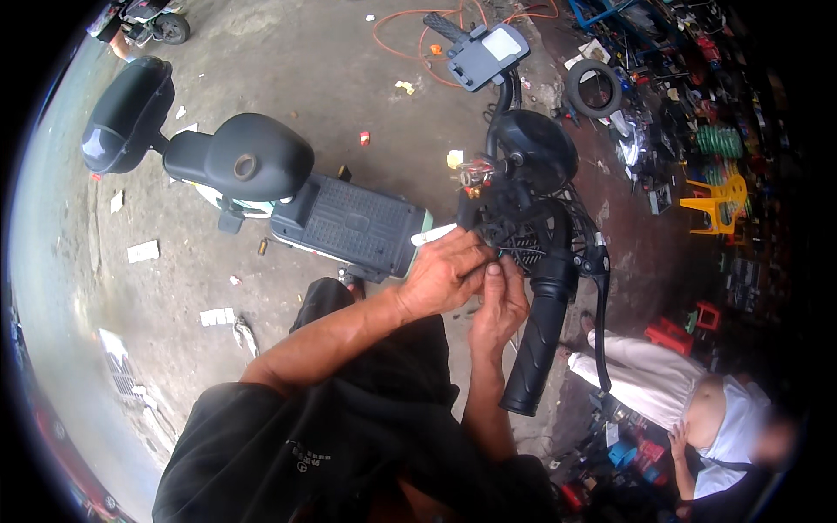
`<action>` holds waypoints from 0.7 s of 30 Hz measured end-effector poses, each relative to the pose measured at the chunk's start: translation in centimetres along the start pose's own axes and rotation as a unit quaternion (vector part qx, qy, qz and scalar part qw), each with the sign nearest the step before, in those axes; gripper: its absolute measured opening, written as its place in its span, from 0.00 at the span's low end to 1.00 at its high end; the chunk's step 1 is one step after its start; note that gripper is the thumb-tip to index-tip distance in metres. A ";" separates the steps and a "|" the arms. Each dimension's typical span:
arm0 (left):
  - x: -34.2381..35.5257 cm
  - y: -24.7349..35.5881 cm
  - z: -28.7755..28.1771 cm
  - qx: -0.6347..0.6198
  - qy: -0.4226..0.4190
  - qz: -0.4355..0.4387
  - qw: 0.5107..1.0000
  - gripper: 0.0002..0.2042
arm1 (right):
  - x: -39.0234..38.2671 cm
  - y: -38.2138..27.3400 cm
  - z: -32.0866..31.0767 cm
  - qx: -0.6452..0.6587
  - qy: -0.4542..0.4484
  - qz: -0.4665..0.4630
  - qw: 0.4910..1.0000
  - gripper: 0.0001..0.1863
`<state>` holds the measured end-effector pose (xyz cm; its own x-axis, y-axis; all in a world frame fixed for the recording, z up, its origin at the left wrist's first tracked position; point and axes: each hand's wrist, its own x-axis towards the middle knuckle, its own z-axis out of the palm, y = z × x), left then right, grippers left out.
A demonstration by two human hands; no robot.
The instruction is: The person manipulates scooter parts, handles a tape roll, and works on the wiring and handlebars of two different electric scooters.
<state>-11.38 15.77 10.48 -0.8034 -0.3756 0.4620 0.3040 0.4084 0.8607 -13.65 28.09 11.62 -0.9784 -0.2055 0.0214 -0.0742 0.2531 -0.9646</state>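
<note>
My left hand [449, 272] and my right hand [503, 301] meet beside the handlebar stem of an electric scooter. Both have their fingers pinched; whatever is between them is too small and covered to name. A white tapered piece [433, 235] sticks out by my left hand's knuckles; I cannot tell whether that hand holds it. Just right of my right hand is the black ribbed handlebar grip [540, 349], with its brake lever [602, 318] beyond. Loose wires and small metal parts [475, 174] show above my hands, beside a round black housing [539, 152].
The scooter's footboard [349, 222] and seat [261, 157] stretch left, with a brown ring [246, 166] on the seat. A phone holder [488, 57] sits on the far handlebar. At right are a tyre [595, 88], a yellow chair [719, 205] and a reclining person [663, 379].
</note>
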 end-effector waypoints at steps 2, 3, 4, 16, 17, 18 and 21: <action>0.0 0.0 -0.4 -0.023 -0.021 0.003 1.000 0.10 | 0.4 -0.9 0.0 -0.031 0.018 -0.018 0.999 0.15; 0.0 -0.2 -0.7 -0.033 -0.030 0.005 0.999 0.10 | 0.4 -0.6 -0.2 -0.048 0.007 -0.027 0.998 0.15; 0.0 -0.4 -1.0 -0.043 -0.040 0.007 0.998 0.10 | 0.3 -0.1 -0.5 -0.065 -0.003 -0.037 0.997 0.14; 1.9 -2.8 -0.2 -0.070 -0.076 -0.031 0.994 0.05 | 1.0 -0.9 -0.6 -0.011 0.000 0.017 1.000 0.11; 2.1 -2.8 -0.2 -0.062 -0.088 -0.025 0.994 0.05 | 1.0 -0.8 -0.8 -0.007 -0.001 0.024 1.000 0.11; 2.3 -2.9 -0.3 -0.063 -0.092 -0.034 0.993 0.05 | 1.1 -0.7 -0.9 0.001 -0.012 0.025 1.000 0.11; 2.7 -3.0 -0.4 -0.077 -0.105 -0.066 0.989 0.05 | 1.6 0.1 -1.5 0.049 -0.058 0.046 0.996 0.11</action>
<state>-14.24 13.17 9.28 -0.9249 -0.2293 0.3033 0.2512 0.2304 0.9401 -15.55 29.23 12.00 -0.9512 -0.2945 -0.0924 0.0383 0.1843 -0.9821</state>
